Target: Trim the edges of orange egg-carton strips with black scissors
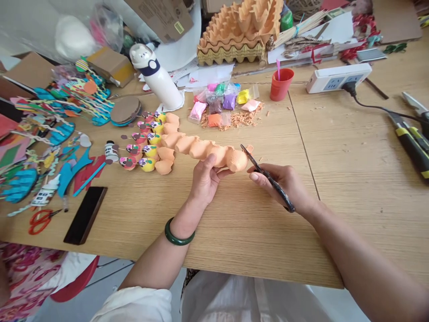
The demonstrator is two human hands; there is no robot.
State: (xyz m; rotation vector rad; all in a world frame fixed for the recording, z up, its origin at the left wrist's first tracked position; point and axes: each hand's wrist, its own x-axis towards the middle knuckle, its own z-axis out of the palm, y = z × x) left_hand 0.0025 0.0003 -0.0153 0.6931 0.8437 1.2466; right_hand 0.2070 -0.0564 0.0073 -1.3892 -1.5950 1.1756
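My left hand (205, 180) grips a strip of orange egg carton (197, 148) from below, thumb on its near side. The strip is a row of several joined cups, with its right end toward my other hand. In my right hand (284, 182) is a pair of black scissors (275, 187). Their blades reach the rim at the strip's right end, and how far they are parted is hard to make out. Left of the strip are loose cut cups (164, 167) and several yellow painted cups (147, 164) with coloured bits stuck on.
Clay packets (229, 101) lie among orange scraps behind the strip. Stacked egg trays (234, 36), a white bottle (164, 82), a red cup (281, 85) and a power strip (340, 77) stand farther back. A phone (85, 215) and red-handled scissors (40, 221) lie at left, a utility knife (410, 143) at right.
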